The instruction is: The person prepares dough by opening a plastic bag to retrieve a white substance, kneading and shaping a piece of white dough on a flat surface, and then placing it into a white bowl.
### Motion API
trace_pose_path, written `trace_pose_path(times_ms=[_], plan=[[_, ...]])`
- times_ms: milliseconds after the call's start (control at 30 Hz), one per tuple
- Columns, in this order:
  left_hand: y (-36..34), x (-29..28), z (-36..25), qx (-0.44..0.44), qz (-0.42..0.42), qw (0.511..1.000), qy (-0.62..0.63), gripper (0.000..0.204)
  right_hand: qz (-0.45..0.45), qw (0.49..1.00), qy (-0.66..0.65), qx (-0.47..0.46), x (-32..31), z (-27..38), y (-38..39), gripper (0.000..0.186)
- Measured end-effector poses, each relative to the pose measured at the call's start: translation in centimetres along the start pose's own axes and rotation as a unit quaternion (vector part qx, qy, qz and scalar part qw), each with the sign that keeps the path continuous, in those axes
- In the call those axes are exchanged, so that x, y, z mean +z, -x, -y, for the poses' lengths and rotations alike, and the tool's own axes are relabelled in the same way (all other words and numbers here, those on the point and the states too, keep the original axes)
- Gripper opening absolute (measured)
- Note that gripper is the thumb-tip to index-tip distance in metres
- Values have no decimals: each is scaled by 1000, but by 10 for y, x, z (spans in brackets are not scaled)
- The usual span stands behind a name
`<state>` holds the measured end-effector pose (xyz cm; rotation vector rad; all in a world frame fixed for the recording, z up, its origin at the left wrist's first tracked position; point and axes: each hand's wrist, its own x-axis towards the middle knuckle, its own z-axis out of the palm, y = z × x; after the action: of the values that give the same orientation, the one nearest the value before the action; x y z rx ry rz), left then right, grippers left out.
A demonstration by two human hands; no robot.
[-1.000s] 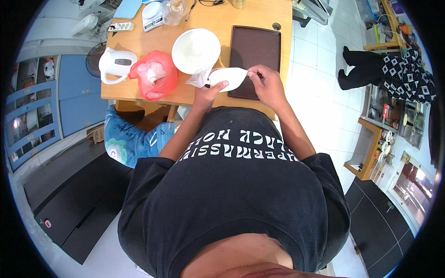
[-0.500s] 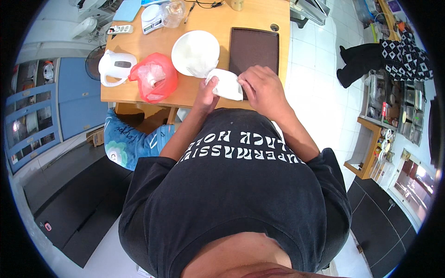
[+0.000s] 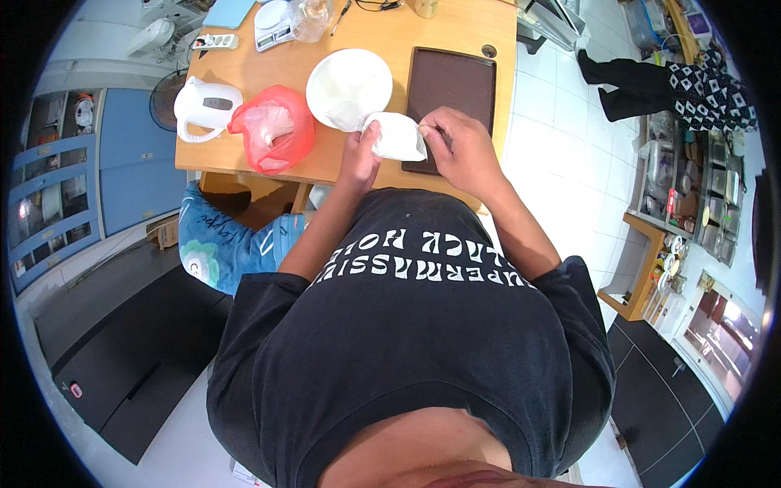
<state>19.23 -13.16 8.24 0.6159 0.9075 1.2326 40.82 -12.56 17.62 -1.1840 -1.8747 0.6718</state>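
Observation:
A small white packet, filled and soft-looking [image 3: 399, 137], is held up just above the near edge of the table. My left hand [image 3: 359, 161] grips its left side, thumb on top. At the packet's right upper corner, my right hand [image 3: 460, 148] pinches with thumb and index finger. Behind the left part of the packet stands a large white bowl [image 3: 384, 77], with something pale and clear plastic film in it. Partly under my right hand lies a dark brown rectangular tray [image 3: 452, 81].
Left of the bowl sit a red plastic bag [image 3: 281, 146] and a white electric kettle [image 3: 195, 102]. Farther back are a white kitchen scale [image 3: 272, 23], a clear plastic bag [image 3: 311, 20] and a power strip [image 3: 217, 41]. Another person [image 3: 651, 85] is at the right.
The packet stays in both hands and has tilted slightly, its right side now higher. My right hand has moved up a little. The other person's legs have shifted.

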Motion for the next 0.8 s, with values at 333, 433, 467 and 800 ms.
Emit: trace_pose_path(times_ms=[333,433,467,800], plan=[[2,-3,15,71,-124,936,-320,74,-29,998,14,53,8,-7,10,8],[8,14,-4,179,-23,861,-476,57,-4,999,-22,41,1,-14,10,7],[7,18,-7,178,-22,861,-476,57,-5,999,-22,42,1,-16,12,7],[-3,39,-15,275,139,812,-496,22,12,998,-59,11,-2,-17,19,5]])
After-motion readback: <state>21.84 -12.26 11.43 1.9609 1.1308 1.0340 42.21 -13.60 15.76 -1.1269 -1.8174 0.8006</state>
